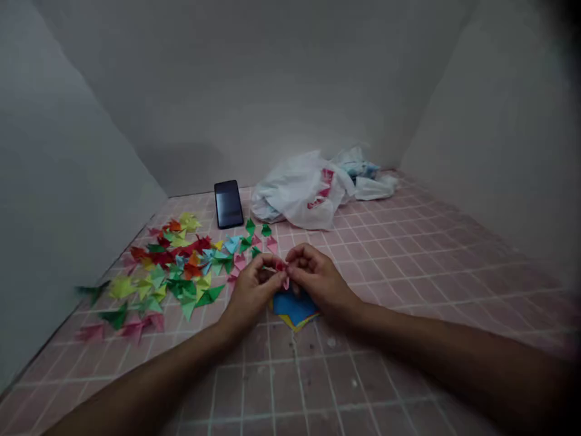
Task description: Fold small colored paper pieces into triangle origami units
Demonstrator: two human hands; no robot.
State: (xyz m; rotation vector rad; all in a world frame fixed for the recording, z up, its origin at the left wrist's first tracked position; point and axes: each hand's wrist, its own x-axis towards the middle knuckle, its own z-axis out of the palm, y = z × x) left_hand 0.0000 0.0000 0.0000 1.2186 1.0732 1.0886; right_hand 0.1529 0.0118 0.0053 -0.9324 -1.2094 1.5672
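Note:
Between the fingertips of both hands is a small pink folded paper piece (285, 283), partly hidden by the fingers. My left hand (256, 284) pinches it from the left side. From the right, my right hand (315, 275) pinches the same piece with thumb and forefinger. Below the hands, on the tiles, lies a small stack of blue and yellow paper sheets (295, 309), its far part covered by the hands. Just beyond the fingers sit several small pink and green folded pieces (271, 244).
Many coloured folded paper shapes (181, 287) are spread over the left of the pink tiled surface (385, 363). A dark phone (229, 204) leans near the back wall. White plastic bags (304, 188) lie at the back, right of the phone. Grey walls (281, 91) enclose three sides.

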